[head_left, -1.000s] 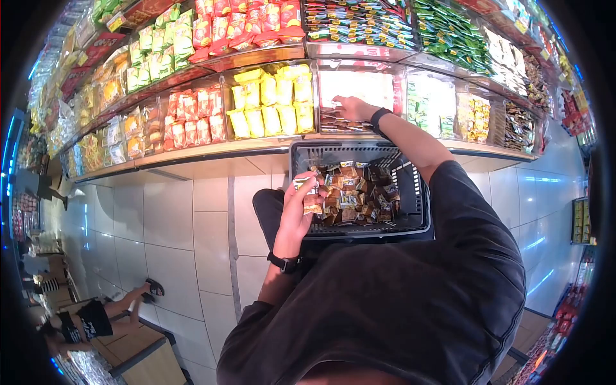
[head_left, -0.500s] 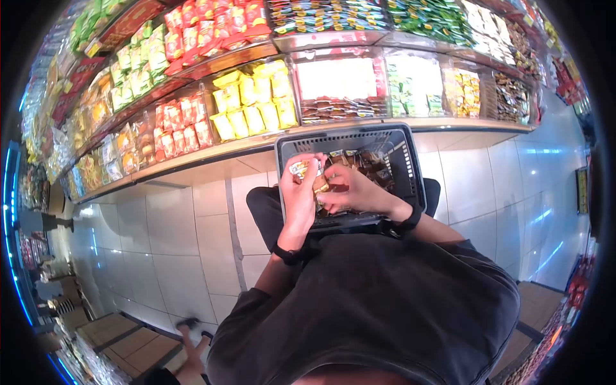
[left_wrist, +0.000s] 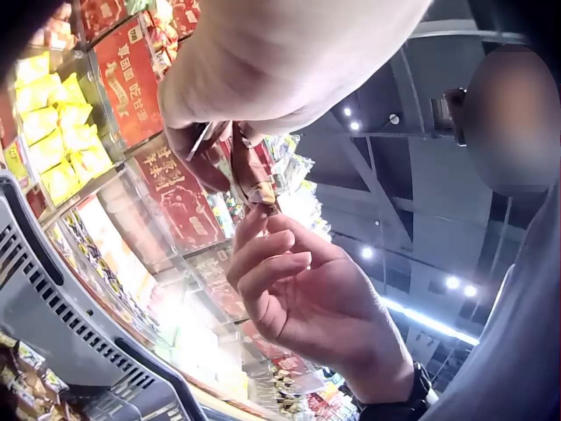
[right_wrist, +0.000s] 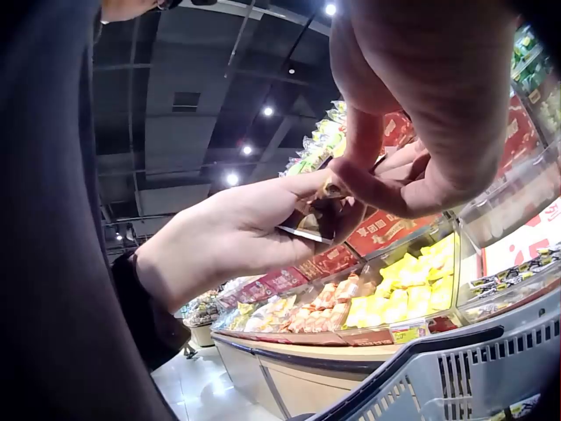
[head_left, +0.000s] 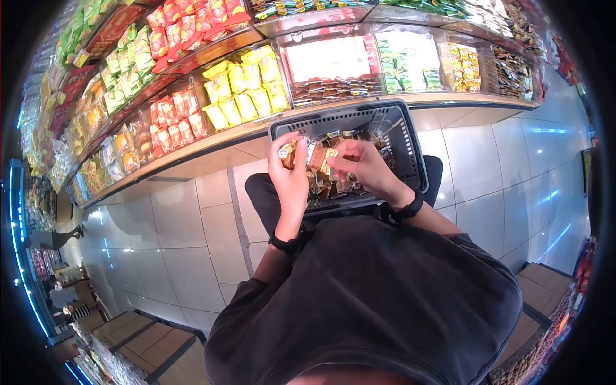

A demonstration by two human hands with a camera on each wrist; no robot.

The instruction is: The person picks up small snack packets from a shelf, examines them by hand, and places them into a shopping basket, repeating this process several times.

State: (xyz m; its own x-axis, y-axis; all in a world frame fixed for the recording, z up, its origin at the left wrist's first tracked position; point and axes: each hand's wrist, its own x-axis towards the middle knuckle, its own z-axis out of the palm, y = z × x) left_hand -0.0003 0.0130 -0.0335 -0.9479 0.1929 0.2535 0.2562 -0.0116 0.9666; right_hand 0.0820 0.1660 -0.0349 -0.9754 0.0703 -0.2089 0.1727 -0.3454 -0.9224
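Small brown snack packets [head_left: 319, 158] are gripped between the thumb and fingers of my left hand [head_left: 290, 185], above the basket. My right hand [head_left: 373, 171] pinches the near end of one packet with thumb and fingertips. In the left wrist view that brown packet [left_wrist: 251, 173] stretches between the two hands. The right wrist view shows a dark packet [right_wrist: 316, 219] lying against the left palm, partly covered by fingers. Below both hands, a grey plastic basket [head_left: 416, 138] holds many similar brown packets [head_left: 342, 187].
Clear-sided shelf bins stand beyond the basket. One contains stacked dark packets [head_left: 333, 88] and its left neighbour yellow bags [head_left: 247, 86]. Red snack bags [head_left: 174, 122] sit farther left. The wooden shelf edge [head_left: 192, 152] runs close behind the basket. Tiled floor [head_left: 160, 224] lies on both sides.
My right hand has come back from the bin of dark packets to the left hand and now pinches a packet there. The view has shifted, with the shelves higher in it.
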